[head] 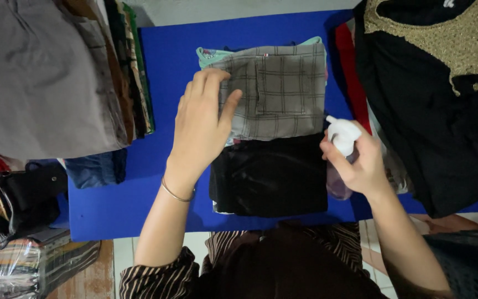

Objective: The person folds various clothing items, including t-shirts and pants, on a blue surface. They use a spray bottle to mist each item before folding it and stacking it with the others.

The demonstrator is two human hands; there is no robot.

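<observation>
My left hand (201, 123) rests flat on the left edge of a folded grey checked garment (280, 91), fingers spread. That garment lies on a blue surface (167, 61), with a teal patterned piece (208, 54) showing under its far edge. A folded black garment (269, 174) lies just in front of it, nearer to me. My right hand (360, 163) grips a spray bottle with a white nozzle (343, 135) at the right side of both folded pieces, its clear body mostly hidden by my fingers.
A stack of folded clothes topped by a grey piece (40, 72) stands at the left. A black garment with gold trim (438, 83) lies at the right over something red (352, 72). A black bag (17, 194) and plastic-wrapped packs (23, 263) sit at lower left.
</observation>
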